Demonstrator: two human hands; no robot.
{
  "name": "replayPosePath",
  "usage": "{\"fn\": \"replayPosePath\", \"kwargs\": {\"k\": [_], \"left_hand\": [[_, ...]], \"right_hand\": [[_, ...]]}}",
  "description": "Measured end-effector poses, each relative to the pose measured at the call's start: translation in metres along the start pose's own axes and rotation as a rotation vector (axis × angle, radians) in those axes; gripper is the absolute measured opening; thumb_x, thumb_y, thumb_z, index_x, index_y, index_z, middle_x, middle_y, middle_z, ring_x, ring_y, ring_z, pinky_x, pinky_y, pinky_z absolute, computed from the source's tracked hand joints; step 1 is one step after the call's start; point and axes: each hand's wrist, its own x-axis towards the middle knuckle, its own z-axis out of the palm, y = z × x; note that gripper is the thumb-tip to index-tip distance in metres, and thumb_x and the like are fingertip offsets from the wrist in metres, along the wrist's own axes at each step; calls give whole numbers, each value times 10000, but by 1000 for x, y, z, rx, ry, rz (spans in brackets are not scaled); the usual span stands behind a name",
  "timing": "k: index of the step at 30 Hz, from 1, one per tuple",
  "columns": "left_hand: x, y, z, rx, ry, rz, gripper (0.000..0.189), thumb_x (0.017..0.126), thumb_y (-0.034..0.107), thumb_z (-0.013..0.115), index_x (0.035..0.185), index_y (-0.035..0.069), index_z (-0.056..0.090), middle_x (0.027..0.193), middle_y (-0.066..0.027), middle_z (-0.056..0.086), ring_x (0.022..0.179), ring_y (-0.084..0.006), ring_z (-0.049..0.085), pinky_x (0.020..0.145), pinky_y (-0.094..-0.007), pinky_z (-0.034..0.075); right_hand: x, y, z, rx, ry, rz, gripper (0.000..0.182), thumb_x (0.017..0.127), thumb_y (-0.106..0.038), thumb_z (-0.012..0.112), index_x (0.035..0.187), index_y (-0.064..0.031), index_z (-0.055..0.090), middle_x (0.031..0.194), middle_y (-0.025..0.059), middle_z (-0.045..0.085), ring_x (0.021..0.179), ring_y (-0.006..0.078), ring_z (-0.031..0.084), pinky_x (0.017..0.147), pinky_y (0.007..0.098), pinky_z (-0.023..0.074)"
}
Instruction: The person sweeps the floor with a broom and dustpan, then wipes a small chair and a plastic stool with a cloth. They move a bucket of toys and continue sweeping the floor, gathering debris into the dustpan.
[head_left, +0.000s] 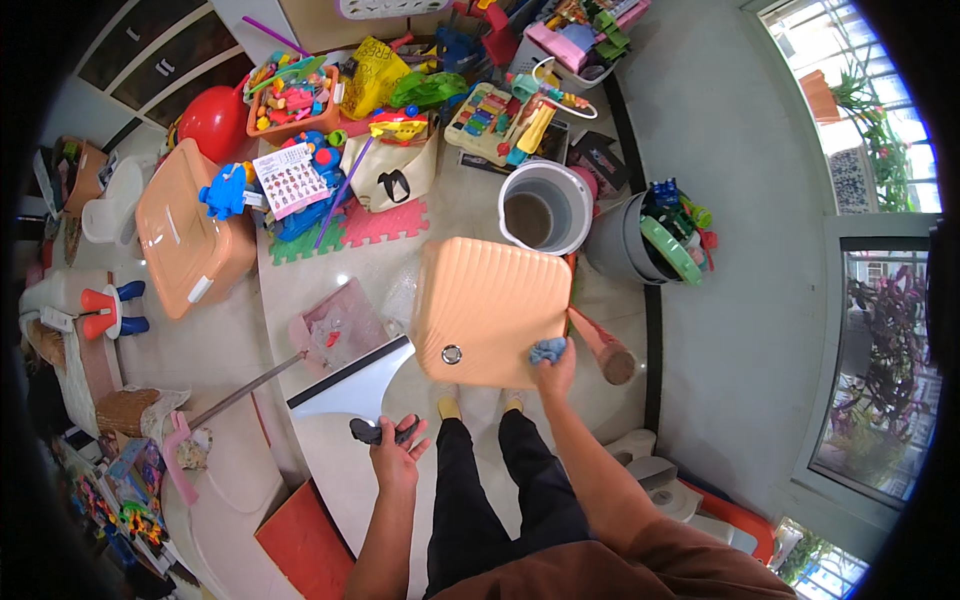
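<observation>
My left hand (395, 455) is closed around the dark grip of a squeegee (358, 390), whose black rubber blade points up and away from me. A crumpled blue cloth (548, 350) is in my right hand (556, 375), pressed at the near right corner of a peach ribbed hard-shell suitcase (495, 307). The suitcase has a round metallic badge near its lower left corner and is in front of my feet. Left of it, a pink dustpan (341, 322) with a long metal handle holds clear plastic and a small red piece.
Beyond the suitcase stands a grey-white bucket (545, 206) with murky contents. Stacked grey buckets (619, 236) with toys lean near the right wall. Toy baskets (294, 120), a cream bag (405, 169) and foam mats (382, 223) lie ahead. A peach storage box (191, 232) stands left.
</observation>
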Motion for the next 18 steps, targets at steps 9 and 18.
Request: {"fn": "replayPosePath", "kwargs": {"k": [9, 18], "left_hand": [[9, -4, -15, -71, 99, 70, 295, 848, 349, 454, 956, 79, 396, 865, -95, 585, 805, -267, 591, 554, -330, 475], [8, 1, -23, -162, 118, 108, 248, 849, 324, 463, 911, 94, 395, 846, -94, 590, 793, -264, 593, 545, -328, 469]], "right_hand": [[-63, -110, 97, 278, -832, 12, 451, 584, 69, 502, 1019, -51, 519, 947, 137, 546, 889, 295, 512, 767, 335, 413], [83, -81, 65, -66, -40, -555, 479, 600, 132, 425, 1055, -12, 468, 1087, 160, 472, 1072, 315, 408, 914, 354, 318]]}}
